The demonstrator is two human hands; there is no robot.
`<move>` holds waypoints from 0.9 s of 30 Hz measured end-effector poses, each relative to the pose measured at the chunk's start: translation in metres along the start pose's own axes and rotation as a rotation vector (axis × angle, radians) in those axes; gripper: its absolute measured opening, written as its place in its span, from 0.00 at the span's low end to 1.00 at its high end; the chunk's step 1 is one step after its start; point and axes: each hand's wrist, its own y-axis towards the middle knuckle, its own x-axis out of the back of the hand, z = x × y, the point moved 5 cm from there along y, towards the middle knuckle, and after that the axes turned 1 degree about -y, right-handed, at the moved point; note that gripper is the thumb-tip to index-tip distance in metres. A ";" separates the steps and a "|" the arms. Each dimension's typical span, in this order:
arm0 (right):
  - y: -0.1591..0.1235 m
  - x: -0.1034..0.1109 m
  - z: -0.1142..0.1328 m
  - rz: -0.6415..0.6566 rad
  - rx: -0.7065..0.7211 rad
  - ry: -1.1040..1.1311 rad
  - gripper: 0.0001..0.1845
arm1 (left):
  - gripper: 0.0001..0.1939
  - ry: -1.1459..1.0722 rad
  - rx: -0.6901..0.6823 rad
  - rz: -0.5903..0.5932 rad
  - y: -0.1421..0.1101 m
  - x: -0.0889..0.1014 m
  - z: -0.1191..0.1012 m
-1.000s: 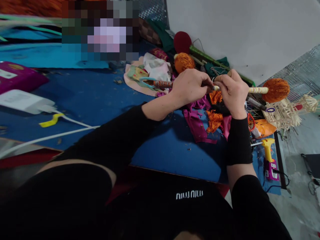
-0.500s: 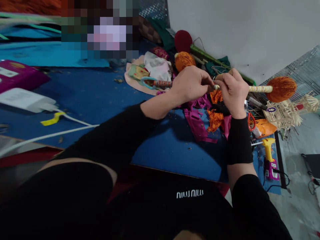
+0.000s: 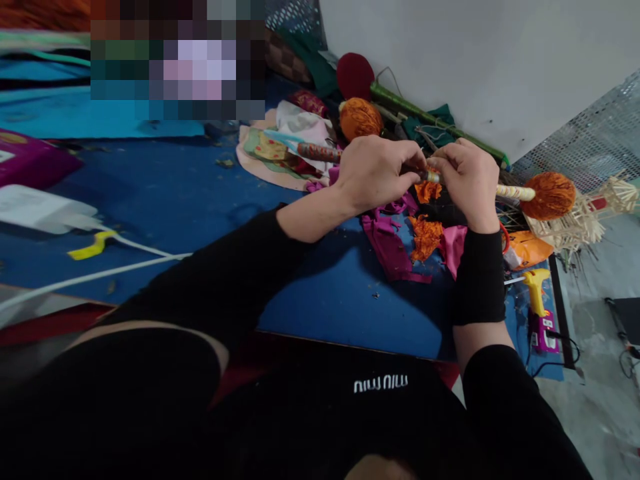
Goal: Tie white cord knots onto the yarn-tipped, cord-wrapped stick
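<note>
A long stick wrapped in cream strips has a crinkled orange ball on its right end. My right hand is closed around it, thumb and fingertips pinched toward the middle. Close by, my left hand is closed too, its fingertips at the short pale stretch that shows between both hands. Beyond the left hand, a printed orange-red length runs in line with the stick and ends in a light blue strip. What lies inside the left palm is hidden.
Purple cloth scraps and orange crinkled scraps lie on the blue table under my hands. Another orange ball and a green rod lie behind. A yellow glue gun sits right, a white charger left.
The stick has tilted, its orange ball end lower and further left in view. The light blue loop at the other end now looks like a pointed strip. Both hands keep their grip.
</note>
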 end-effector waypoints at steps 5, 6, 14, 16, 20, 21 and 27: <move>0.002 -0.008 -0.014 0.006 0.047 0.069 0.09 | 0.19 0.109 -0.062 0.017 -0.002 -0.001 -0.006; 0.002 -0.012 -0.017 0.013 0.054 0.089 0.10 | 0.20 0.130 -0.074 0.024 -0.002 -0.002 -0.007; 0.002 -0.007 -0.024 -0.051 0.025 0.151 0.10 | 0.22 0.110 -0.125 0.079 -0.001 0.002 -0.005; -0.002 0.009 -0.028 -0.077 -0.027 0.152 0.08 | 0.22 0.126 -0.089 0.066 0.001 0.007 -0.003; -0.017 0.050 -0.056 -0.201 -0.153 0.189 0.06 | 0.21 0.115 -0.048 -0.019 0.005 0.025 0.003; -0.021 0.059 -0.066 -0.238 -0.178 0.228 0.07 | 0.20 0.109 -0.043 -0.052 0.007 0.030 0.005; -0.043 0.083 -0.129 -0.403 -0.283 0.590 0.09 | 0.16 0.132 -0.033 -0.162 0.013 0.052 0.016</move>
